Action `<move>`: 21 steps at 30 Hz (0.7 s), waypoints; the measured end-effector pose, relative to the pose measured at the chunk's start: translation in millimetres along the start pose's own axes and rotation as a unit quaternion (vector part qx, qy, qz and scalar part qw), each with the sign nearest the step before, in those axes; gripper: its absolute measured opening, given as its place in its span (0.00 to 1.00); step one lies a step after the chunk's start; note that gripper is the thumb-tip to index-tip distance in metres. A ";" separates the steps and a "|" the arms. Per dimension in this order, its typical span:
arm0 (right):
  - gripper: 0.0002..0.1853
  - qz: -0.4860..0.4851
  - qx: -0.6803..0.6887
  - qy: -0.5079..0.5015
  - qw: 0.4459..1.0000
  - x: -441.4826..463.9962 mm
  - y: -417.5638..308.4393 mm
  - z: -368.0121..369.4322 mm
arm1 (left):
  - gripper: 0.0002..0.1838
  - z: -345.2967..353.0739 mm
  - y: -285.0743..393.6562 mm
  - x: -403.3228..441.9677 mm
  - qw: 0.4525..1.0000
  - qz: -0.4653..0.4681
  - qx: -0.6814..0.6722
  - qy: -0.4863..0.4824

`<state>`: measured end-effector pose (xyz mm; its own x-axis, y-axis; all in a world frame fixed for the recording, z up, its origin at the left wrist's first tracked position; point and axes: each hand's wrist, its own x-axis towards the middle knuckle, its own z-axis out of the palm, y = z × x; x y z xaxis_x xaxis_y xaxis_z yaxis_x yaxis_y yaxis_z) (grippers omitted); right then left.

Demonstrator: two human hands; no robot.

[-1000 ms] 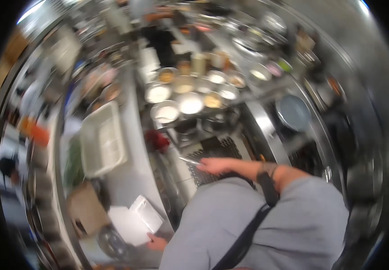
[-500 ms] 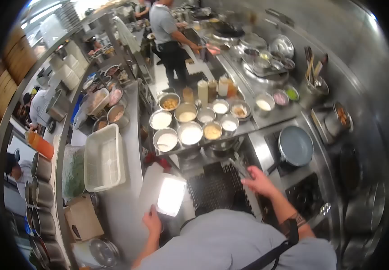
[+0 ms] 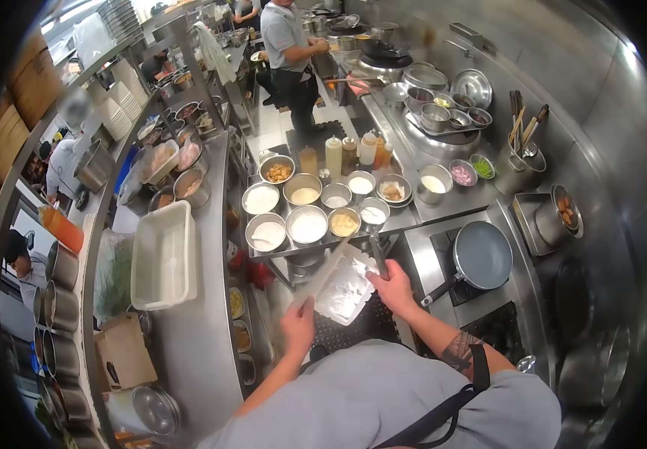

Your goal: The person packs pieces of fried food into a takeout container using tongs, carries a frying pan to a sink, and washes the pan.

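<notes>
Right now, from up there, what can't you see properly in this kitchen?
- Head view: the lower end of the metal utensil, covered by the right grip.
- Head view: the underside of the white takeout container, hidden because its open inside faces the camera.
- Head view: the leafy greens, blurred by the clear plastic bag.
- Head view: the brown stack, cut off by the picture's dark edge.
</notes>
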<state>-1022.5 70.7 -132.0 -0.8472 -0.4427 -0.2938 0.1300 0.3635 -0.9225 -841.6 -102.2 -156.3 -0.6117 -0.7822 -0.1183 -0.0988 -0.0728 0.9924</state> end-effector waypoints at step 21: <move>0.30 -0.094 -0.210 0.444 0.866 -117.2 -86.5 -356.1 | 0.15 148.1 20.9 91.9 0.961 -0.095 -0.174 -0.192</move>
<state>-1118.0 383.0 71.4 -0.9191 0.2115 0.3323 -0.0938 0.7019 -0.7061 -1016.1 -84.0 -151.3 -0.8599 -0.4527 -0.2359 -0.0097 -0.4476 0.8942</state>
